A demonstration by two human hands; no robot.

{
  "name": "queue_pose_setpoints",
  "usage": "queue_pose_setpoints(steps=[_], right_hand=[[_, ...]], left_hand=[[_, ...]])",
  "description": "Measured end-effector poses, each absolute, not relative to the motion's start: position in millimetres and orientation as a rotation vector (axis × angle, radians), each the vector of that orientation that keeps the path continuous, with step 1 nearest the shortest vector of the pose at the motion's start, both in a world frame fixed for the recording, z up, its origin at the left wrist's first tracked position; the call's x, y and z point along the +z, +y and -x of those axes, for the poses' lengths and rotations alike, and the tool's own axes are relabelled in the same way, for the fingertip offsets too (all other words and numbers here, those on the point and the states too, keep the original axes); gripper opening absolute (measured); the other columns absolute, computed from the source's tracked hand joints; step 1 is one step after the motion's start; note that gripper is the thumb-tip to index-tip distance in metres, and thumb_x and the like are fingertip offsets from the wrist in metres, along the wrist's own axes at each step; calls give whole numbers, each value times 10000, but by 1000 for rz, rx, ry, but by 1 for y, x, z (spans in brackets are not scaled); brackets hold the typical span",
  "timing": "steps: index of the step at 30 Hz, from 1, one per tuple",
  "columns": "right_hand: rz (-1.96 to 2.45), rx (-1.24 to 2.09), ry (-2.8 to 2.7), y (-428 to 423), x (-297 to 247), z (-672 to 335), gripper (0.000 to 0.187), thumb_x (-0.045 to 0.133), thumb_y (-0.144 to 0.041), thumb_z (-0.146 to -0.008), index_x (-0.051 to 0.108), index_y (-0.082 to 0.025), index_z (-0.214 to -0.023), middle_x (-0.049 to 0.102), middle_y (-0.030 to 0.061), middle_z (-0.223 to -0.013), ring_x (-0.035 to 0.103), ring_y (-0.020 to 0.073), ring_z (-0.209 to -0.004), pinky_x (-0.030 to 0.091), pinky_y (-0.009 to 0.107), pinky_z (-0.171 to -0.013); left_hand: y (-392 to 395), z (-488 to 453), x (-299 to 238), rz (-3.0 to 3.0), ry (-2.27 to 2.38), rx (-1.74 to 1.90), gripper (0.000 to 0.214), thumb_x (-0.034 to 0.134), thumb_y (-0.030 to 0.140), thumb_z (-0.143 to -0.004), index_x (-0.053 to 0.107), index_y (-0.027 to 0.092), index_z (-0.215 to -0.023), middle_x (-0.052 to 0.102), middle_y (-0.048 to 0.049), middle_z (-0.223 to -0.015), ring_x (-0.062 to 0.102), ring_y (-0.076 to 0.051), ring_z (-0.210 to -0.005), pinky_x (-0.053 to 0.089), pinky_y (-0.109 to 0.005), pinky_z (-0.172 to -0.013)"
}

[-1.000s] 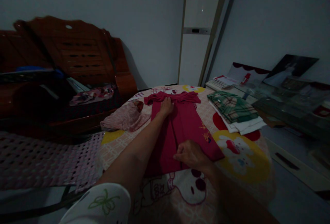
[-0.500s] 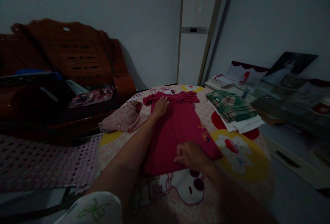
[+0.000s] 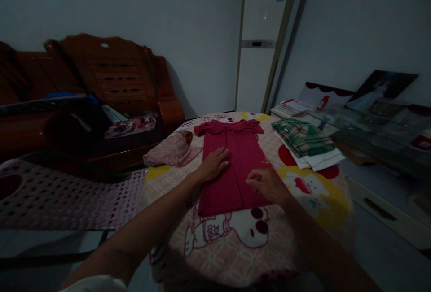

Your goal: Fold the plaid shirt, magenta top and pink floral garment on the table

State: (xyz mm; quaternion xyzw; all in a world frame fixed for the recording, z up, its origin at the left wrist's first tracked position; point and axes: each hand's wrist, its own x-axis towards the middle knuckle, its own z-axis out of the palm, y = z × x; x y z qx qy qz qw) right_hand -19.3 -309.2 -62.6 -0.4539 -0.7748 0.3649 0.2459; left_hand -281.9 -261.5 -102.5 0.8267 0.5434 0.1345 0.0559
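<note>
A crimson garment (image 3: 218, 193) lies spread on a round table, with a lengthwise seam or fold down its middle and a bunched band across its far end. Flat on its left half rests my left hand (image 3: 215, 165), fingers extended. My right hand (image 3: 267, 185) is over the right half with its fingers curled in; whether cloth is caught in them is hidden. Small yellow embroidery shows just beyond that hand.
The patterned tablecloth (image 3: 222, 256) covers the table. A crumpled pale pink cloth (image 3: 171, 148) lies left, and a green plaid folded cloth (image 3: 303, 137) on white ones lies right. A wooden bench (image 3: 117, 74), a woven chair (image 3: 77, 198) and a glass-topped cabinet (image 3: 363, 126) stand around.
My left hand has slid nearer along the garment, away from its bunched end. The right hand has moved right and farther from me, still curled. The camera view has shifted slightly.
</note>
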Motion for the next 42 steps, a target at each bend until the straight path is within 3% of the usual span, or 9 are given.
queue_pose_setpoints(steps=[3,12,15,20,23,27,32,36,42], right_hand=[[1207,1033,-2183,-318,-66,27,123,599,-219,-819,693,-148,-782,661,2,-648,577,114,-593,381,207,-552],[977,670,-2607,-351,-66,71,141,618,-167,-832,750,-169,-881,742,60,-867,636,155,-777,396,248,-726],[1122,623,-2609,-341,-68,66,152,614,-132,-804,748,-167,-866,732,56,-818,631,158,-759,391,248,-708],[1163,840,-2388,-326,-67,35,148,581,-168,-812,724,-158,-849,698,16,-732,595,135,-668,396,226,-635],[1196,692,-2263,-324,-63,9,183,536,-178,-832,716,-157,-847,703,31,-769,610,154,-718,429,250,-685],[1257,455,-2393,-325,-66,-30,256,510,-121,-798,730,-169,-920,726,84,-955,644,199,-895,464,319,-849],[1167,315,-2614,-333,-94,-69,625,490,-48,-690,636,-176,-1284,612,133,-1344,542,243,-1267,427,399,-1062],[1068,107,-2657,-338,-113,-75,626,430,-48,-760,591,-162,-1354,566,136,-1407,497,244,-1330,416,443,-1101],[1099,-67,-2702,-334,-113,-62,510,409,-64,-862,646,-181,-1299,633,136,-1324,580,247,-1235,471,424,-1052]], left_hand=[[-291,282,-113,-2549,1625,271,608,287,499,-1011,312,205,-1543,281,-121,-1614,226,-258,-1503,180,-489,-1216],[-315,280,-105,-2580,1619,201,580,303,474,-1019,302,230,-1546,246,-127,-1625,223,-256,-1504,158,-491,-1211],[-329,277,-105,-2609,1542,186,589,313,483,-1018,286,238,-1552,226,-125,-1630,197,-267,-1511,152,-514,-1210],[-343,278,-106,-2616,1458,282,643,338,549,-998,214,287,-1572,198,-116,-1637,172,-273,-1516,147,-546,-1206],[-345,276,-105,-2646,1335,326,649,349,558,-992,198,312,-1574,184,-98,-1642,169,-263,-1518,148,-530,-1213],[-345,273,-105,-2657,1215,247,590,329,542,-1001,258,345,-1553,235,-75,-1630,205,-270,-1508,129,-569,-1206],[-360,268,-95,-2595,1102,334,705,458,575,-948,295,247,-1551,291,-128,-1602,267,-261,-1489,188,-510,-1218],[-385,254,-94,-2619,1032,358,682,552,440,-923,355,190,-1526,364,-145,-1568,322,-263,-1466,263,-468,-1212],[-396,253,-104,-2647,1138,377,499,400,178,-959,473,197,-1452,502,-106,-1486,468,-209,-1379,373,-365,-1170]])
